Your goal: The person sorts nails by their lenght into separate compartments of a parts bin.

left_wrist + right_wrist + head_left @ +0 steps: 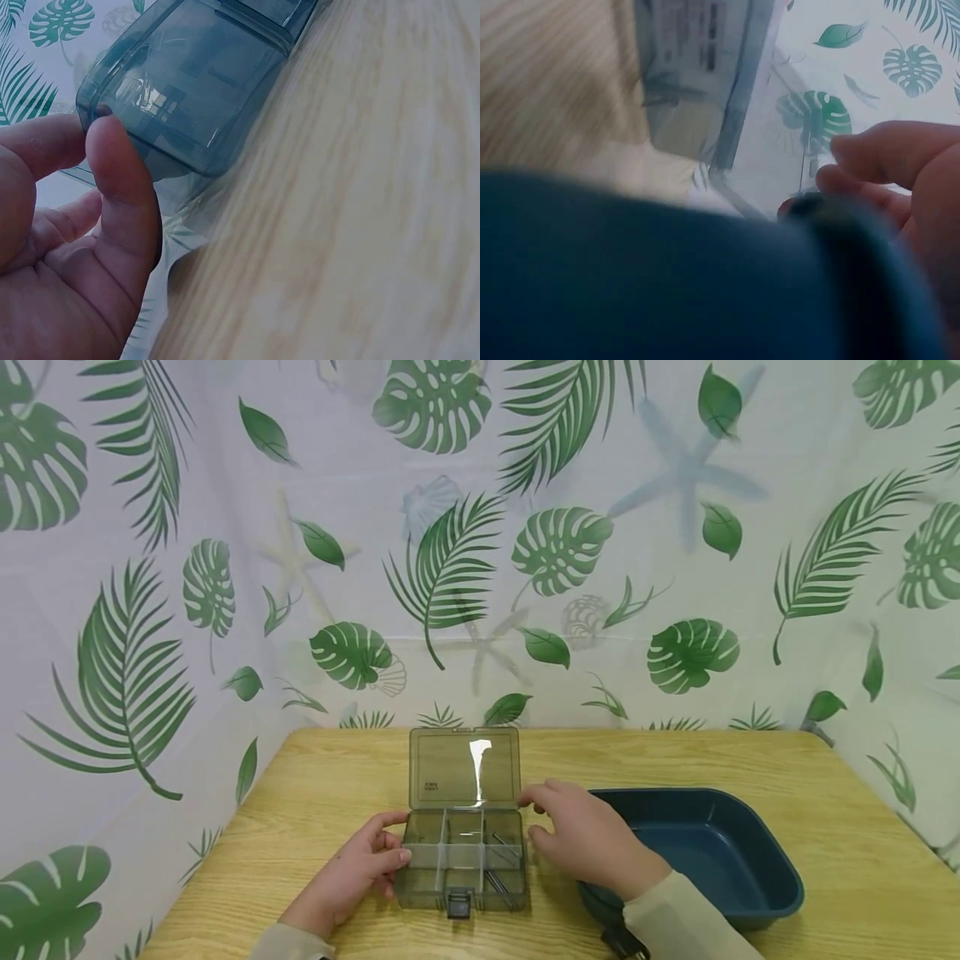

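Note:
A smoky see-through compartment box [461,881] stands on the table with its lid [450,768] raised upright at the back. Thin dark metal pins [497,887] lie in its right-hand compartments. At the box's left side, my left hand [358,868] grips the wall, thumb at the front and index finger further back; the left wrist view shows the thumb [120,161] at the box's corner. My right hand [588,835] reaches over the blue basin to the box's right side. Its fingertips are right at the lid's lower right edge, thumb and fingers apart.
A dark blue basin [780,877] stands to the right, under my right forearm. A black object [622,939] shows by its near edge. Behind the wooden table [330,777] hangs a leaf-patterned cloth [585,677].

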### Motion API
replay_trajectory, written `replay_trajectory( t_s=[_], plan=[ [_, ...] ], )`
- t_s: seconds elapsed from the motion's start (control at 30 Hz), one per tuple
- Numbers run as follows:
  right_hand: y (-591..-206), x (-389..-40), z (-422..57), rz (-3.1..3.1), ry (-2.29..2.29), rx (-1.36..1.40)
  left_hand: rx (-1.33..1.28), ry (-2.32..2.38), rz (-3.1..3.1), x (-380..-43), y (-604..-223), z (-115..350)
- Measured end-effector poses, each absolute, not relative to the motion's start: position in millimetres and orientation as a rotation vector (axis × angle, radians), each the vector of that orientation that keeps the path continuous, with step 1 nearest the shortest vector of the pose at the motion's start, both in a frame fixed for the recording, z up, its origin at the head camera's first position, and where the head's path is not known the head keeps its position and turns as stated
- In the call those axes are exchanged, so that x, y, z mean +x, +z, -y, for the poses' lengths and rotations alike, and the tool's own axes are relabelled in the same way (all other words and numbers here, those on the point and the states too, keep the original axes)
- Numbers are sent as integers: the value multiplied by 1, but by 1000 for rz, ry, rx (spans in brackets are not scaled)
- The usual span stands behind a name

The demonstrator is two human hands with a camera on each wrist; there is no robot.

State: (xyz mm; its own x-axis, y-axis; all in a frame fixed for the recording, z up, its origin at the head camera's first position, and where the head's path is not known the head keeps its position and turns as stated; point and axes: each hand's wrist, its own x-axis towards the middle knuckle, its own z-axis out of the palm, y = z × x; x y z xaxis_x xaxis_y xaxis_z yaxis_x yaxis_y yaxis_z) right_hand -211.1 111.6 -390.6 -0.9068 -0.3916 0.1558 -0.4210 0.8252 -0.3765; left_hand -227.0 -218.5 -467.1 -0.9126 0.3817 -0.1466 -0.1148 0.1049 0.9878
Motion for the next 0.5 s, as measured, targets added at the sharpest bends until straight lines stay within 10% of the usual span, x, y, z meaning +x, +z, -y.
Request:
replay_trajectory(
  t_s=[0.5],
  plan=[
    [-407,-209,-182,2993,592,529,264,1862,-2025,-228,-469,221]
  ],
)
